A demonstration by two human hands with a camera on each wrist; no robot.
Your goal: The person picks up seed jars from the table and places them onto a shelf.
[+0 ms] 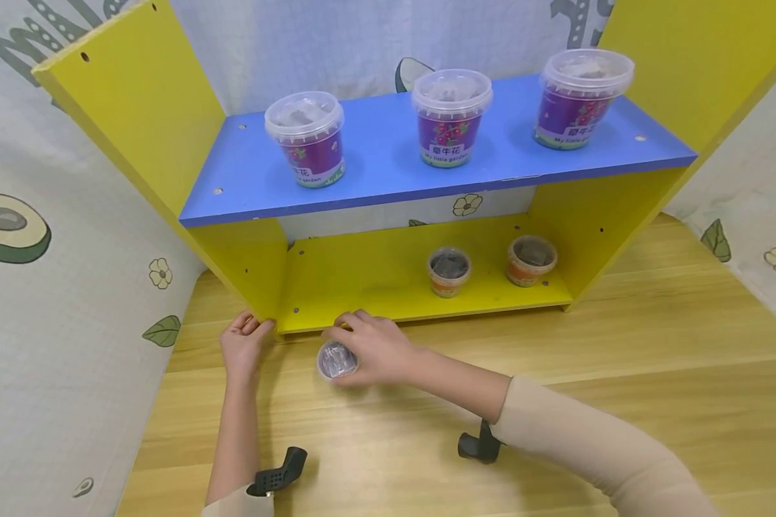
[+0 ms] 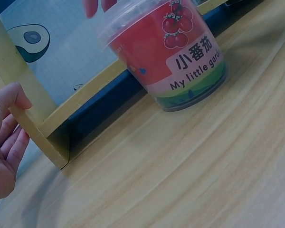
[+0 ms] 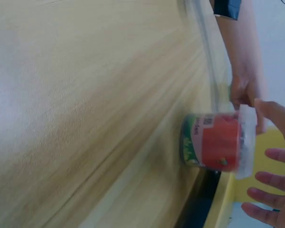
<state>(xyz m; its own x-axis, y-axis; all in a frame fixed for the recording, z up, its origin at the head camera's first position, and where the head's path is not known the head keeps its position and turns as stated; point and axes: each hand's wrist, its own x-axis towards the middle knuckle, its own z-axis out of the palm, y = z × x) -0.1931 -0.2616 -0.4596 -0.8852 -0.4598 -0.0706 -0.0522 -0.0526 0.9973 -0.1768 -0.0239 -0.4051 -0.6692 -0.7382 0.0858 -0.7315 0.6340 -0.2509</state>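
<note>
My left hand point(image 1: 241, 350) holds the front edge of the shelf's left yellow side panel point(image 2: 38, 135) near the table, its thumb in front and its fingers behind. A red lidded cup point(image 2: 147, 64), with a tomato picture and "My little garden" on it, stands on the table before the shelf's lower left corner. Over that cup reaches my right hand point(image 1: 380, 350). In the right wrist view its fingers point(image 3: 268, 197) are spread beyond the clear lid point(image 3: 247, 142), and the thumb is at the lid's rim. Whether the thumb touches the lid I cannot tell.
On the blue upper shelf point(image 1: 381, 165) stand three purple lidded cups point(image 1: 449, 136). Two small orange cups point(image 1: 449, 271) stand toward the right of the yellow lower shelf point(image 1: 356, 280). The wooden table point(image 1: 647, 345) extends in front, and a patterned cloth point(image 1: 90, 301) hangs around.
</note>
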